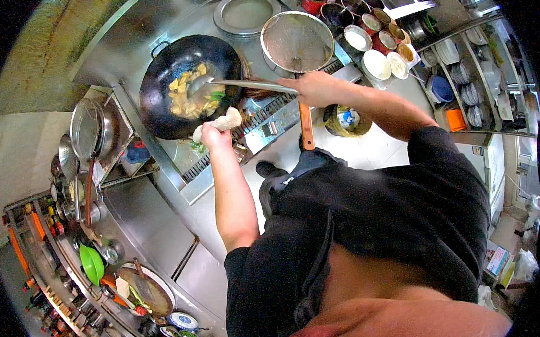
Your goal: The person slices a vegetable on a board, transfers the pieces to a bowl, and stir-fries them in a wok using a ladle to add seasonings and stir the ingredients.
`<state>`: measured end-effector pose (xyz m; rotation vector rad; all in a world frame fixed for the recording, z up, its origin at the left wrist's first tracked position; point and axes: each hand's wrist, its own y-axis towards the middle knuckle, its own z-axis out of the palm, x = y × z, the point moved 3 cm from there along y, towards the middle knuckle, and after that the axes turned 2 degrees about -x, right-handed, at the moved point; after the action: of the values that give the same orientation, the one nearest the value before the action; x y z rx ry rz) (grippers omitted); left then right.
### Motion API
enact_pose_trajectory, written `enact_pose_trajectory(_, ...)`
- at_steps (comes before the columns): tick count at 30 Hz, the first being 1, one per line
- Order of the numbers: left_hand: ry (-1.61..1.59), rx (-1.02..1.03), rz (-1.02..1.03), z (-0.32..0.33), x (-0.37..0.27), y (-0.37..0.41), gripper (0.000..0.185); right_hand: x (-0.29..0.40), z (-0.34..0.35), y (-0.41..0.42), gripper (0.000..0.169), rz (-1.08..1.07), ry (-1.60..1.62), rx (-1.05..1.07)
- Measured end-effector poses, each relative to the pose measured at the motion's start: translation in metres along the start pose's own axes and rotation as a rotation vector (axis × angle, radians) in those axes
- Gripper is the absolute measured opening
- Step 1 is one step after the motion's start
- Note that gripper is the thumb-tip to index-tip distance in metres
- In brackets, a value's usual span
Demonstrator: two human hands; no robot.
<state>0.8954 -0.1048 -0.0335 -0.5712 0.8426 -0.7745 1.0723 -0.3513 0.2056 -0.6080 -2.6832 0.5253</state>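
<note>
A black wok [157,108] sits on the steel stove, with yellowish sliced food [189,104] and some green pieces inside. My left hand [217,135] grips the wok's near edge through a folded pale cloth [227,120]. In my right hand [314,89] is the handle of a metal ladle [252,83], whose bowl dips into the food. Beneath that hand runs the wooden handle [306,125] of a round mesh strainer [297,39], which rests over a pot right of the wok.
Seasoning bowls [376,64] and red tins [314,0] crowd the counter at upper right. A bucket [347,118] stands below the stove's front edge. More strainers [85,128] hang at left, above a steel counter [139,212] with a round chopping board [155,293]. Plates fill a shelf [460,131] at right.
</note>
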Motion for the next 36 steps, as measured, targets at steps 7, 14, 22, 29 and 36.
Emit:
enact_pose_trajectory(7, 0.044, 0.057, -0.025, -0.007, 0.009, 0.023, 0.014, -0.019, 0.009, -0.008, 0.068, -0.023, 0.083, -0.002)
enact_pose_trajectory(14, 0.062, 0.001, -0.055, 0.026, 0.005, -0.055, 0.021, -0.029, -0.027, -0.008, 0.065, -0.166, 0.042, 0.071)
enact_pose_trajectory(22, 0.117, 0.023, 0.027, 0.002, 0.003, -0.066, 0.019, -0.012, -0.017, 0.040, 0.066, -0.178, -0.055, 0.043)
enact_pose_trajectory(29, 0.106, -0.114, 0.114, -0.038, 0.035, -0.138, 0.027, -0.013, -0.019, 0.022, 0.067, -0.070, -0.082, -0.052)
enact_pose_trajectory(36, 0.152, 0.044, -0.003, 0.006, -0.018, -0.031, 0.015, -0.009, -0.063, 0.008, 0.071, -0.158, 0.200, 0.198)
